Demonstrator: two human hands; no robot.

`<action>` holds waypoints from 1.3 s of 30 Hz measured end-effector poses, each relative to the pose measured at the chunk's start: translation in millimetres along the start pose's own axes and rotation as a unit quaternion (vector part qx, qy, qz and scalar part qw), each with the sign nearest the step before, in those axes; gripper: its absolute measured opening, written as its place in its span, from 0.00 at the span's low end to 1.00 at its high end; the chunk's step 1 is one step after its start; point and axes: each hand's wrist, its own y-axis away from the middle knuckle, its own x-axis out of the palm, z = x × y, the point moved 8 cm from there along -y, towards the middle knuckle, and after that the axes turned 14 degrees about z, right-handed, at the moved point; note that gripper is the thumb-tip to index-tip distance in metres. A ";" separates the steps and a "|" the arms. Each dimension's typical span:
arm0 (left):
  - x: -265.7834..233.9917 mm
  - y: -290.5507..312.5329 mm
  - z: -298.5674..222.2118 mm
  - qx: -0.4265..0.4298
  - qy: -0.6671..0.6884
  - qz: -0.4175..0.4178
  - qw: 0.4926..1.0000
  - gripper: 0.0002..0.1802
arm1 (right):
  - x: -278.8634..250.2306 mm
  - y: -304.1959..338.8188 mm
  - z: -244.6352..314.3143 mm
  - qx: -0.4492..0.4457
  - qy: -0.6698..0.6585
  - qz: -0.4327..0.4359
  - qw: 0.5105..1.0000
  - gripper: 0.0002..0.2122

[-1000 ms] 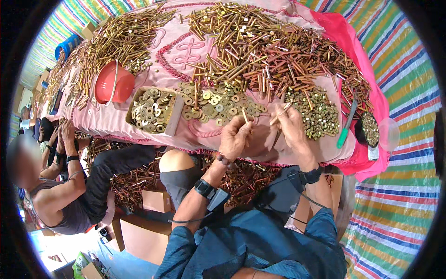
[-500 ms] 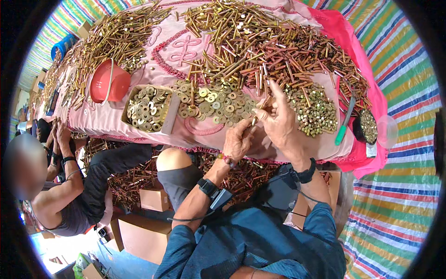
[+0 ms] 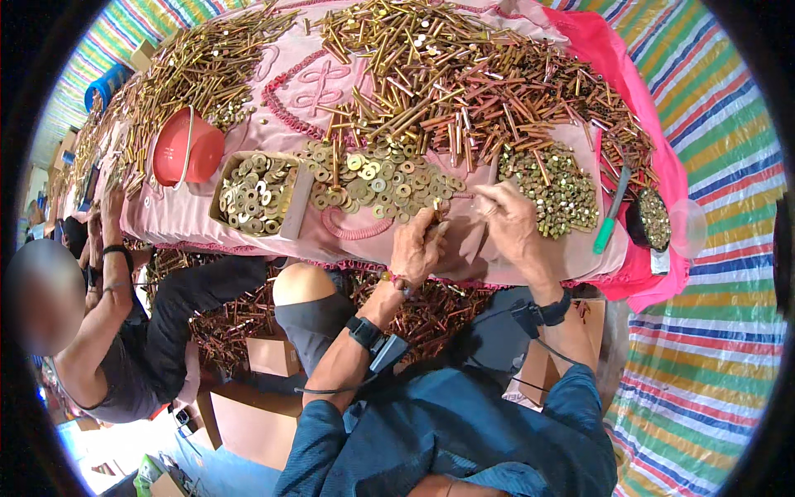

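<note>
My left hand (image 3: 416,247) is closed in a pinch at the table's front edge, just below the pile of brass-coloured washers (image 3: 389,184). Between its fingertips a small brass-coloured end of a bolt (image 3: 440,207) shows; the rest is hidden by the fingers. To the right, my right hand (image 3: 515,222) hangs near the heap of small hex nuts (image 3: 559,195), apart from the left. Its fingers are bent together and point left; whatever they hold is too small to make out. Beyond both hands lie many long metal bolts (image 3: 464,108).
A cardboard box of washers (image 3: 296,207) and a red bucket (image 3: 192,153) stand left. On the right are a green-handled tool (image 3: 609,228) and a dark bowl of small parts (image 3: 650,222). Another person (image 3: 103,331) works at the left. Below are cardboard boxes (image 3: 252,422) and more bolts.
My right hand has drawn away from the left, and its raised index finger has bent down beside the nuts. My left hand stays nearly in place. The other person's hands have moved up.
</note>
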 end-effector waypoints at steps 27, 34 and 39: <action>1.4 1.2 -12.9 0.060 0.008 -0.026 0.998 0.10 | 14.6 -26.6 -12.8 -0.026 0.229 -0.005 0.973 0.09; -6.5 3.3 -29.4 0.148 -0.082 -0.071 0.983 0.09 | 64.2 18.9 -45.8 0.176 -0.505 0.110 0.838 0.10; -12.7 5.2 -51.8 0.210 -0.063 -0.092 0.971 0.09 | 92.9 17.0 -40.9 0.137 -0.640 0.071 0.753 0.08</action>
